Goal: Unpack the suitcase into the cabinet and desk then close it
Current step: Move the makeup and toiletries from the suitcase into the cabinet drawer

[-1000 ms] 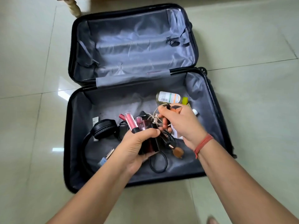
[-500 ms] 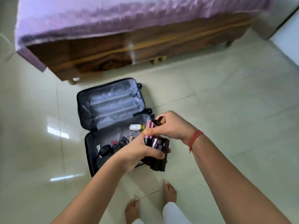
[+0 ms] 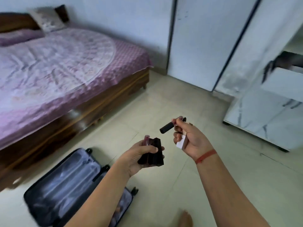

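The black suitcase (image 3: 49, 199) lies open on the floor at the lower left, its grey-lined lid facing up; my left forearm hides most of the packed half. My left hand (image 3: 139, 158) grips a bunch of dark cosmetic boxes and tubes (image 3: 152, 154). My right hand (image 3: 190, 138) holds a black-capped lip gloss tube (image 3: 168, 126) between thumb and fingers, with a small pale box (image 3: 181, 142) tucked in the palm. Both hands are above the floor tiles, apart from each other. The white marbled cabinet (image 3: 268, 112) stands at the right with a drawer (image 3: 283, 82) pulled open.
A wooden bed (image 3: 105, 102) with a purple cover fills the left. Tall white wardrobe doors (image 3: 205, 46) stand at the back right. Something dark hangs out of the open drawer. My bare foot (image 3: 185, 218) shows at the bottom edge. Pale floor tiles lie between suitcase and cabinet.
The view has swung up and right from the suitcase toward the cabinet. My hands, which were together over the suitcase, have parted; the right one now holds the lip gloss tube by itself.
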